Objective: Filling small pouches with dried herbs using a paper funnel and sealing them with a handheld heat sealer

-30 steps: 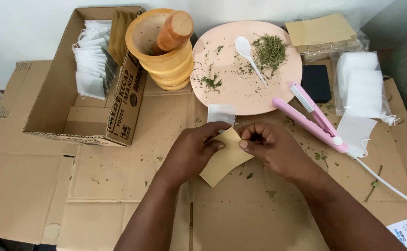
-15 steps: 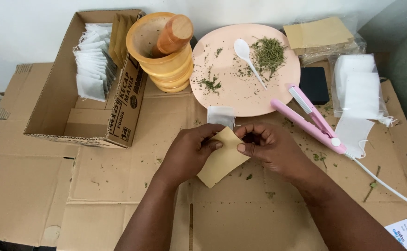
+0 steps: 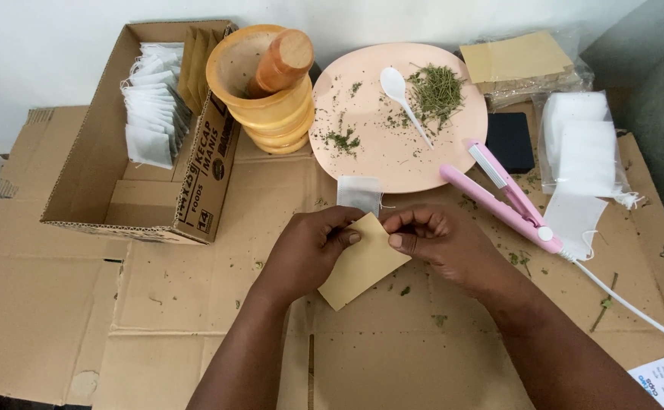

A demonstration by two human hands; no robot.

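Observation:
Both hands pinch the top edge of a small tan paper envelope (image 3: 361, 263) held tilted just above the flattened cardboard. My left hand (image 3: 309, 249) grips its upper left edge with thumb and fingers. My right hand (image 3: 438, 241) grips the upper right corner. A white filled tea bag (image 3: 358, 193) lies on the cardboard just beyond the envelope, its lower edge hidden by my fingers.
A pink plate (image 3: 377, 156) with dried green herbs (image 3: 434, 91) and a white spoon (image 3: 402, 93) sits behind. A wooden mortar with pestle (image 3: 267, 83), an open cardboard box (image 3: 81, 190) of white bags, a pink flat-iron sealer (image 3: 503, 197), and stacks of white (image 3: 582, 144) and tan (image 3: 518, 61) sachets surround it.
The hands and envelope have barely shifted; the fingers adjusted slightly at the envelope's top edge.

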